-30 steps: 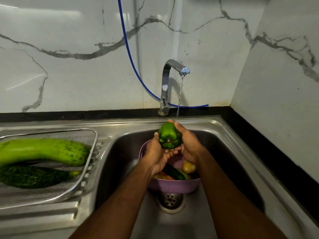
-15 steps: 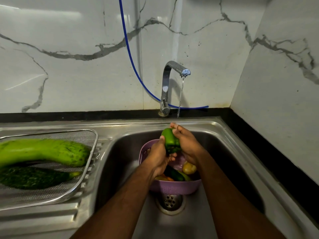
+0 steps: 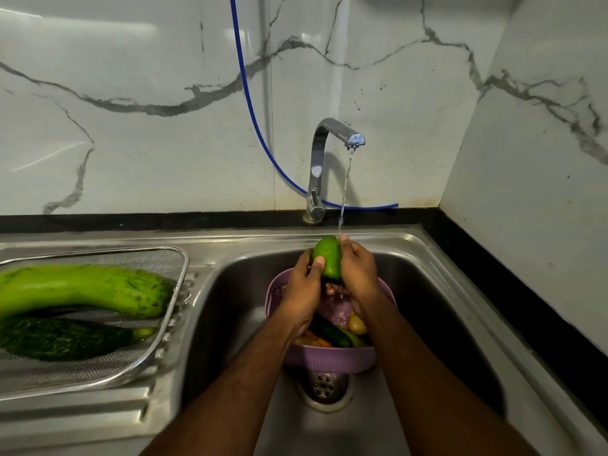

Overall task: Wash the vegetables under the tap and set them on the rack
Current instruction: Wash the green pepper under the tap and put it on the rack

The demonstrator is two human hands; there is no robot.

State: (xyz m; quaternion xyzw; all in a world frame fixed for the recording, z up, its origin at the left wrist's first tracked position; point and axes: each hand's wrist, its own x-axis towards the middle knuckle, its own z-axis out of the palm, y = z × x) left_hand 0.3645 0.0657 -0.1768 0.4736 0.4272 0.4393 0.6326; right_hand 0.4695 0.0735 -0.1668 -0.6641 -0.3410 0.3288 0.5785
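Observation:
I hold a green bell pepper (image 3: 329, 256) between both hands under the water running from the steel tap (image 3: 332, 159). My left hand (image 3: 304, 284) grips its left side with the thumb across the front. My right hand (image 3: 357, 274) wraps its right side. Below them a purple colander (image 3: 329, 358) stands in the sink (image 3: 437, 291), holding several vegetables, among them a potato (image 3: 357, 325) and a dark green one (image 3: 335, 335). The mesh rack (image 3: 158, 353) on the drainboard at left carries a long pale green gourd (image 3: 82, 287) and a dark green bitter gourd (image 3: 62, 339).
A blue hose (image 3: 250, 103) hangs down the marble wall behind the tap and lies along the black ledge. The drain strainer (image 3: 325, 386) sits in front of the colander. A marble side wall closes in the right.
Both hands have turned the pepper under the stream; its smooth rounded side now faces me instead of its lobed end. The hands stayed above the colander.

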